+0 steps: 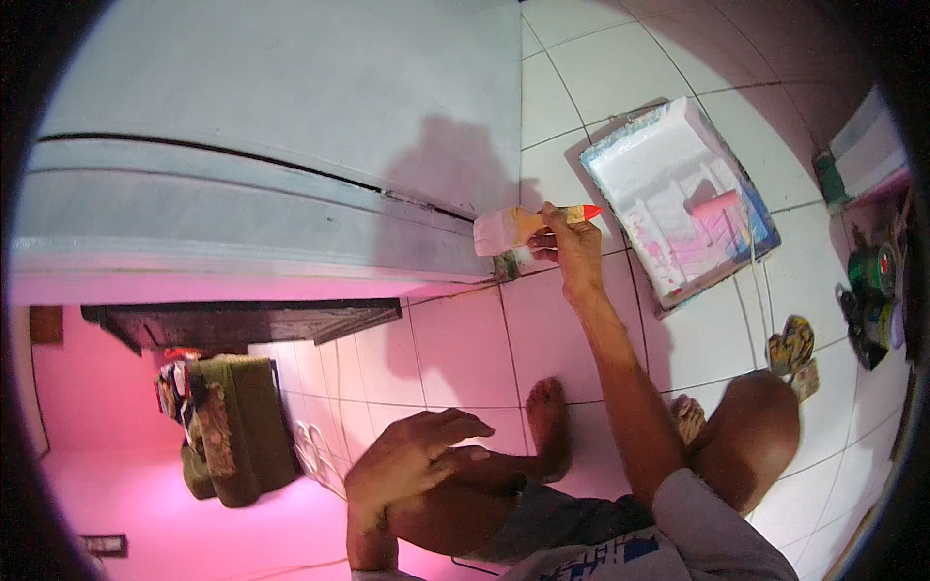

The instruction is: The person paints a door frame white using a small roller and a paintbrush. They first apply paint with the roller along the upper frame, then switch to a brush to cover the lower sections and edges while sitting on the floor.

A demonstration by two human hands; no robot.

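My right hand grips a flat paintbrush with a yellowish handle and a red tip. Its wide bristles, coated in pale paint, lie at the foot of a pale grey-white door frame, close to the floor; I cannot tell whether they touch it. My left hand is held in front of my knee, fingers stretched out, with nothing in it. A paint tray coated in white and pink paint sits on the floor beyond my right hand. Inside it rests a small pink paint roller.
A crumpled patterned cloth lies on the tiled floor to the right. Several dark and green items stand at the far right. On the left, past a dark door, an olive sofa stands in a pink-lit room.
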